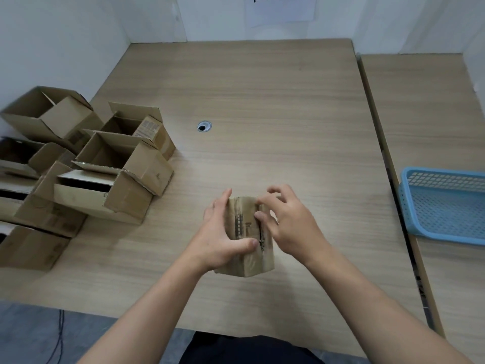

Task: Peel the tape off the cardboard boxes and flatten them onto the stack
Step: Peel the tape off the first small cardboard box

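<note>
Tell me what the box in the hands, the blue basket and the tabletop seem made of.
Box: matt brown cardboard, likely corrugated, as fluted edges show on the open boxes at left. Blue basket: moulded plastic, judging by even colour and mesh walls. Table: probably wood-look laminate; the grain is very uniform.

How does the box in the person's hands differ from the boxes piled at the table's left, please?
The held box is closed along its top seam; the piled boxes have open flaps. The held box is gripped by the left hand while the right hand picks at its seam; the piled boxes lie untouched. Both are brown cardboard, not yet flattened.
</note>
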